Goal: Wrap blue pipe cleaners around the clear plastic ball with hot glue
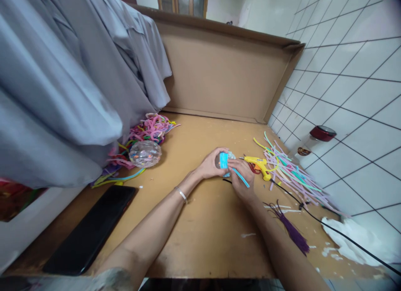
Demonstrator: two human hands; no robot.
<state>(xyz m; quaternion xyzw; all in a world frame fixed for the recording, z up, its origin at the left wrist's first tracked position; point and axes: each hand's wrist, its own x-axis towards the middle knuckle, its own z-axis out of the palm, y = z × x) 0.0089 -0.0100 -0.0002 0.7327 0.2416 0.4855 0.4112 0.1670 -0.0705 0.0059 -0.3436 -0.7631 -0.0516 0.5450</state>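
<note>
My left hand (213, 163) curls round a small clear, rounded piece whose side carries bright blue rows (223, 160). From under the fingers of my right hand (242, 178) sticks out a blue pipe cleaner (241, 177), pressed against that piece. The hands meet over the middle of the table, and the fingers partly cover the piece. Just right of them lies a yellow glue gun (257, 162) with a black cord. Left of my left hand stands a clear ribbed plastic ball (145, 153) with coloured bits showing through it.
Loose pastel pipe cleaners (293, 169) spread along the tiled wall, near a red-lidded jar (322, 133). A purple bundle (293, 231) and white tissue (354, 241) lie at right. At left are a black phone (90, 230), tangled pipe cleaners (153, 128) and hanging grey cloth (62, 82).
</note>
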